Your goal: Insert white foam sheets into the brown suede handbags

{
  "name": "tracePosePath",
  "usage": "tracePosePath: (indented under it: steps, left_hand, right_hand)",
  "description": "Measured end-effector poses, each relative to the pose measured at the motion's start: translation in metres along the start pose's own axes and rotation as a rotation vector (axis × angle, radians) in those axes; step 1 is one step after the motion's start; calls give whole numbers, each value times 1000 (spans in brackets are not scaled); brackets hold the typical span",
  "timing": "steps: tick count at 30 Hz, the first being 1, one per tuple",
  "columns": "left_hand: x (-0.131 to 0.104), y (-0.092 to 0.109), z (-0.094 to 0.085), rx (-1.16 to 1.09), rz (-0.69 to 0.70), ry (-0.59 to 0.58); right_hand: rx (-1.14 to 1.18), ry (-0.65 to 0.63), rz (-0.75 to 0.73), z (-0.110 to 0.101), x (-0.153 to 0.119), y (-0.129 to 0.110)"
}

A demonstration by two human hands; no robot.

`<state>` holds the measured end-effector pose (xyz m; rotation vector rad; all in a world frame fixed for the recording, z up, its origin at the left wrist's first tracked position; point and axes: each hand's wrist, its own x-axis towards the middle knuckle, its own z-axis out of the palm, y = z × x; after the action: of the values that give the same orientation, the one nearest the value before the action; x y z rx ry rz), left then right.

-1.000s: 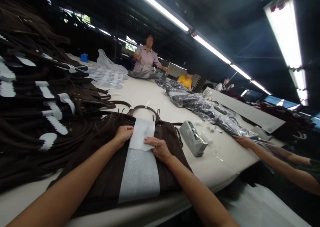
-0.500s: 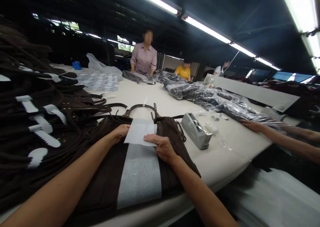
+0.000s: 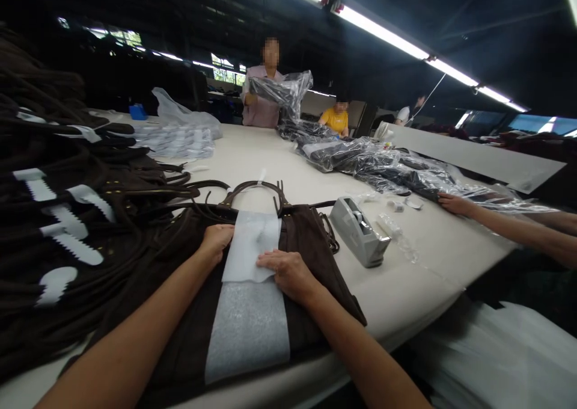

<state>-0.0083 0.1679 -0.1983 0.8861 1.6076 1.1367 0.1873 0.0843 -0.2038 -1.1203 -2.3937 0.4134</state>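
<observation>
A dark brown bag (image 3: 311, 246) lies flat before me, its looped handle (image 3: 252, 186) pointing away. Down its middle runs a white sheet (image 3: 247, 331), with a folded white flap (image 3: 246, 255) over the upper part. My left hand (image 3: 217, 240) has its fingers pressed together at the flap's upper left edge. My right hand (image 3: 288, 270) rests on the flap's right side, fingers stretched out over it. To the right of the bag stands a grey tape dispenser (image 3: 359, 231).
Brown bags with white paper pieces (image 3: 67, 222) pile up at the left. Plastic-wrapped bags (image 3: 360, 159) line the table's (image 3: 252, 147) far right. A co-worker's hand (image 3: 455, 204) touches them. Across the table, a person (image 3: 262, 105) holds a wrapped bag (image 3: 286, 90).
The white flap now reaches lower over the sheet and lies flatter. My right hand's fingers have spread out on it. The person across the table has lifted a wrapped bag.
</observation>
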Motion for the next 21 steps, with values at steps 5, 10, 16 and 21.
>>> tracePosePath:
  steps: [5,10,16,21]
  left_hand:
    - [-7,7,-7,189,130,55]
    - [-38,20,-19,440,527,232]
    - [-67,-10,1,735,927,-305]
    - [-55,-47,-3,1032,1319,-289]
  right_hand:
    - [-16,-50,38,3,-1,0]
    - [-62,-92,43,-2,-2,-5]
    - [-229,-117,46,-4,-4,-19]
    - [-306,-213,36,-22,-29,-48]
